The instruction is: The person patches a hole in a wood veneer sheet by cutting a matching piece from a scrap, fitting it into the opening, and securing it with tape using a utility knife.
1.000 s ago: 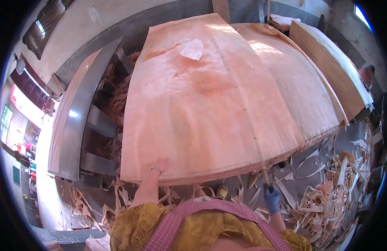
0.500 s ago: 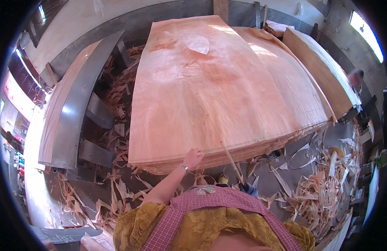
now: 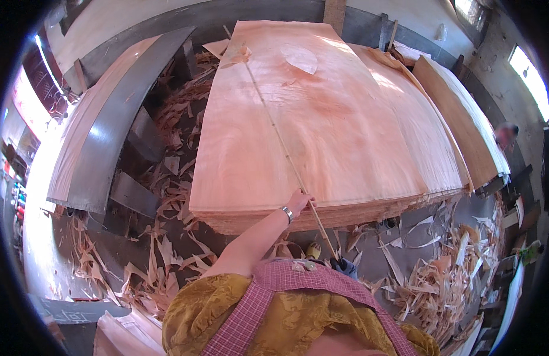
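A long thin bamboo stick (image 3: 273,127) slants across a stack of pinkish wood veneer sheets (image 3: 239,172), its far end reaching past the back left corner. My left hand (image 3: 299,202), with a metal watch on the wrist, is closed around the stick at the stack's front edge. Lower down, close to my apron, my right hand (image 3: 344,267) in a dark bluish glove grips the stick's near end. Most of that hand is hidden by the apron. A curled veneer flap (image 3: 242,54) lies by the stick at the far left, and a leaf-shaped loose piece (image 3: 301,58) rests on the top sheet.
To the left stands a long metal-topped bench (image 3: 102,142) with pale sheets along it. Another veneer stack (image 3: 458,113) is at the right. Heaps of veneer scraps (image 3: 446,279) and strips cover the floor around. A person (image 3: 506,135) is at the far right.
The bamboo stick has swung out over the stack toward the back left corner. My left hand has moved from the stack's front edge rightward onto the stick. The flap at the far left has curled up.
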Tool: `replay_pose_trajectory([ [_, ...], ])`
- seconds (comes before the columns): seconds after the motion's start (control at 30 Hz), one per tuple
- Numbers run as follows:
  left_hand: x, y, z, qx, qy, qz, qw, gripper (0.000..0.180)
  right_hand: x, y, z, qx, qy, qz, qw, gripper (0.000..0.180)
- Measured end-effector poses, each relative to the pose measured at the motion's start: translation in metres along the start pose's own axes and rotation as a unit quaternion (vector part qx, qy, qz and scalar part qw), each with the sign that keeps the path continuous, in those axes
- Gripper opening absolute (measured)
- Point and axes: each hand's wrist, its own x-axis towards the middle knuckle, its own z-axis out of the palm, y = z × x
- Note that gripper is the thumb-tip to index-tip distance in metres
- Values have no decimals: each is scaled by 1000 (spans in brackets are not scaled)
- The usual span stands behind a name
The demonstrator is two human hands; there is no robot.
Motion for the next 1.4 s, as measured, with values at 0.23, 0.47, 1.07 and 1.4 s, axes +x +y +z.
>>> replay_pose_trajectory([
  [0.23, 32, -29, 9, -22, -22, -15, 999, 25, -9, 32, 17, 153, -49, 125, 979, 31],
  [0.47, 40, -11, -15, 63, 91, 6, 994, 24, 41, -7, 0, 164, -135, 141, 967, 33],
  [1.07, 50, 7, -59, 90, 256, -51, 961, 26, 139, 3, 5, 164, -195, 129, 958, 27],
  [1.4, -37, 72, -155, 117, 160, 87, 976, 48, 171, -80, 110, 214, -165, 143, 952, 26],
])
